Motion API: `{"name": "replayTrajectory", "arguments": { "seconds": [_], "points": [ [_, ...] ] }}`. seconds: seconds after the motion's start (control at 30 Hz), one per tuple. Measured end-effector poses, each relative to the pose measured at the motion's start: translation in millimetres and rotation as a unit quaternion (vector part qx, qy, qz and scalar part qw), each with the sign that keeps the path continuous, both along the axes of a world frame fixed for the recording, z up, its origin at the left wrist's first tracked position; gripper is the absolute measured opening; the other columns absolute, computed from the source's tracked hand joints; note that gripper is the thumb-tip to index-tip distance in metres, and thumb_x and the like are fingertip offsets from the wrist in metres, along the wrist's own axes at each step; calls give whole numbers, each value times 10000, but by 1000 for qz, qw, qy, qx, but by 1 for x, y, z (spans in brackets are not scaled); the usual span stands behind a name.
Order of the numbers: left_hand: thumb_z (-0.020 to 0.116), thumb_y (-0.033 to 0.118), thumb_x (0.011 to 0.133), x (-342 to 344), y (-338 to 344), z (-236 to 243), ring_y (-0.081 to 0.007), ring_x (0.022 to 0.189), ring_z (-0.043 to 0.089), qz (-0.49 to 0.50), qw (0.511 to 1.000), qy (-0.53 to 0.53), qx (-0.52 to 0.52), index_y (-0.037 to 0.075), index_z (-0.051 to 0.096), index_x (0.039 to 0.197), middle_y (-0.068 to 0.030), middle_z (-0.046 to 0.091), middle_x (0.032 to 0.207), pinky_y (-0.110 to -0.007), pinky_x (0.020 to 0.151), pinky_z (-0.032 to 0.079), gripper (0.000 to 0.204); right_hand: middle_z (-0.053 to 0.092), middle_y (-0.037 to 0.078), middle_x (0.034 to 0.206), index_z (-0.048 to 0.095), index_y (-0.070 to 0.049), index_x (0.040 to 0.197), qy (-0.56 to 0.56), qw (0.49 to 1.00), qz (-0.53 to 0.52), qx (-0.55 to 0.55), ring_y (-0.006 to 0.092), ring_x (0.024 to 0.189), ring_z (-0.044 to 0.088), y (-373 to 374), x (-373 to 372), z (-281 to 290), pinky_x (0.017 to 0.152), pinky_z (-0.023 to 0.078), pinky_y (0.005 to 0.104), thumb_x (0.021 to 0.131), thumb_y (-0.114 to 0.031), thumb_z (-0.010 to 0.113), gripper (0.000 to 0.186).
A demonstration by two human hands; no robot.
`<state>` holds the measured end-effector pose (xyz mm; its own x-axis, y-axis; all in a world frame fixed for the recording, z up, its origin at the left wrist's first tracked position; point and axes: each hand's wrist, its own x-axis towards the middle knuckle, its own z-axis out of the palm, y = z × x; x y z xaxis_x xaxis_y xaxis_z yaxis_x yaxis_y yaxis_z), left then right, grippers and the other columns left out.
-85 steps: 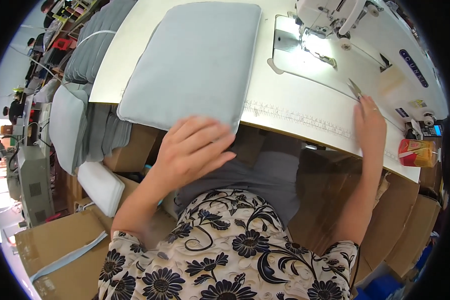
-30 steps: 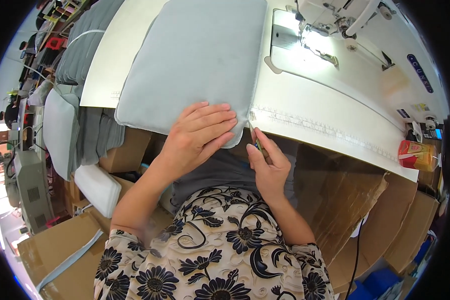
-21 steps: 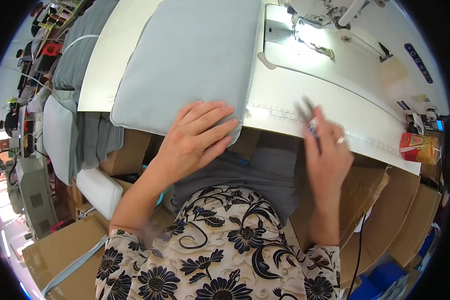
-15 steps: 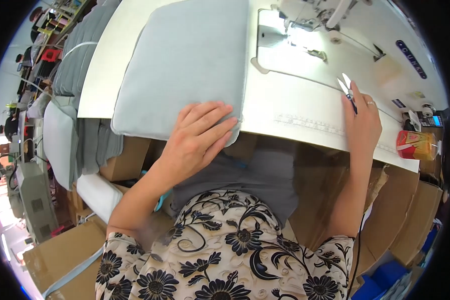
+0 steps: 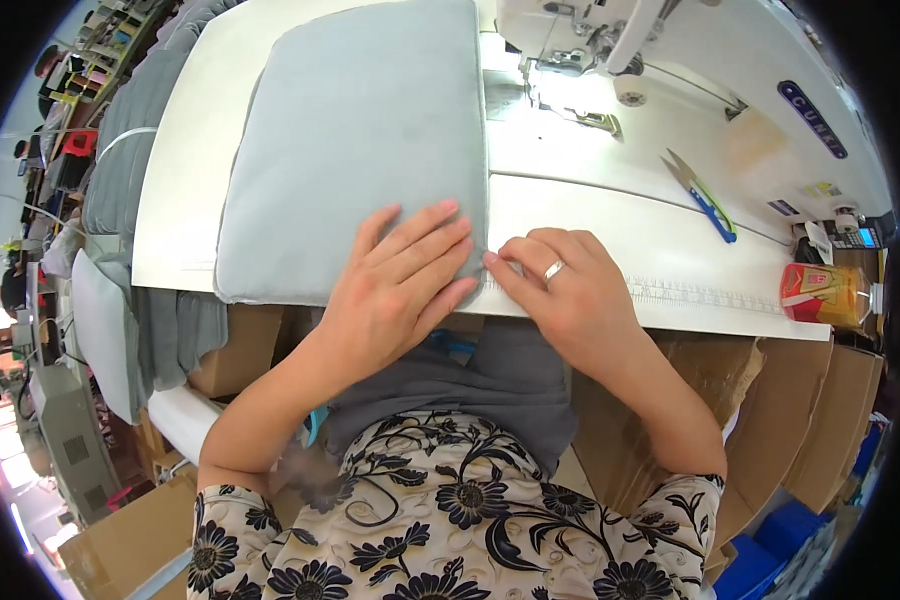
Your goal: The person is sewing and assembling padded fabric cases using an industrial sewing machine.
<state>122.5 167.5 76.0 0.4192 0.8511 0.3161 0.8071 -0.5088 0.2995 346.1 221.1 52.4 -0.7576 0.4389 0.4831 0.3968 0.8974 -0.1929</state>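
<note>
Head view: the cushion's (image 5: 360, 140) far edge is cut off by the frame top, and its near right corner hides under the left hand (image 5: 400, 285), which lies flat, fingers spread, gripping nothing. The cushion lies on the white table (image 5: 610, 245), long axis running away from the person. The right hand (image 5: 560, 290) rests open just beside its right edge. Snips (image 5: 705, 190) lie well apart, near the sewing machine (image 5: 610, 30); a red packet (image 5: 820, 295) sits at the table's right end.

White sewing table (image 5: 610, 215): grey cushion cover (image 5: 360, 140), blue-handled snips (image 5: 705, 190), sewing machine (image 5: 610, 30).
</note>
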Motion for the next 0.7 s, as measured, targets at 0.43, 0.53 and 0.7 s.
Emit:
{"name": "replayTrajectory", "arguments": {
  "seconds": [0.43,0.53,0.7],
  "points": [
    [695,154,897,17,95,-12,-284,1268,570,10,1000,-12,25,15,685,1143,-127,669,1219,-514,1113,364,283,641,54,987,671,-7,1033,-66,995,-44,62,202,961,600,80,1,6,816,454,351,815,-112,592,254],
    [656,199,925,16,134,-17,-285,1273,558,-23,999,-27,24,12,672,1078,-113,662,1218,-553,1087,363,241,655,61,1015,679,-44,1063,-94,990,-101,44,216,910,622,100,3,1,826,459,351,814,-78,591,266],
    [666,206,923,2,146,-20,-260,1264,565,-52,998,-34,22,47,673,1106,-102,657,1227,-519,1120,356,242,652,74,1059,683,-55,1091,-90,986,-136,34,237,883,628,100,1,-8,850,462,347,810,-52,598,293]
  ]
}}
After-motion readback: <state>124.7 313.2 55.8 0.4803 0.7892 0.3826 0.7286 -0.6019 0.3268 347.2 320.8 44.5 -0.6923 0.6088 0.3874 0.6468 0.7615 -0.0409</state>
